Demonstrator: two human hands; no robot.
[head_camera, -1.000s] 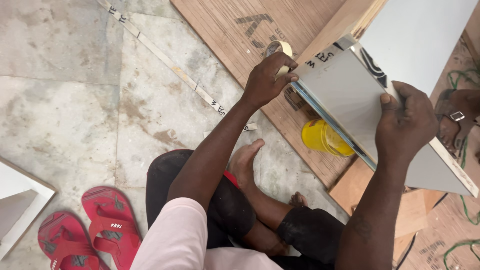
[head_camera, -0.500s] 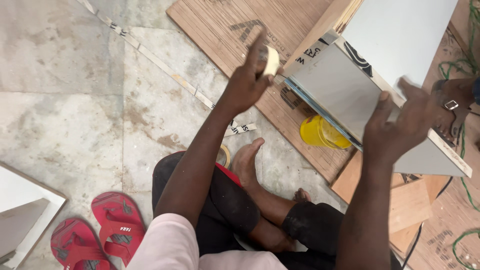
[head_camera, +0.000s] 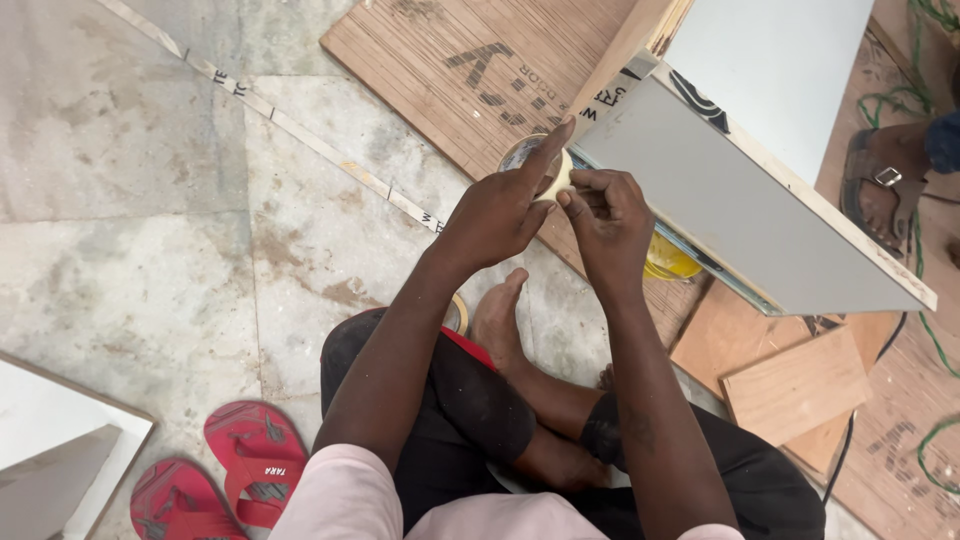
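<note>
My left hand (head_camera: 498, 210) holds a roll of pale tape (head_camera: 533, 160) up in front of me, forefinger stretched along its rim. My right hand (head_camera: 610, 215) meets it from the right, fingertips pinching at the tape's edge. Just beyond both hands stands a grey laminated board (head_camera: 740, 210) with a plywood edge, tilted and resting on the floor boards. I sit cross-legged on the floor, one bare foot (head_camera: 497, 312) under my forearms.
A large plywood sheet (head_camera: 440, 80) lies on the marble floor behind the hands. A yellow container (head_camera: 668, 262) sits under the grey board. Red sandals (head_camera: 215, 470) lie at lower left, small wood offcuts (head_camera: 795, 385) at right, green cord (head_camera: 935, 340) and another person's sandalled foot (head_camera: 880, 185) at far right.
My right hand left the grey board's edge and came over to the tape roll. My left hand brought the roll down toward the middle; both hands now meet on it.
</note>
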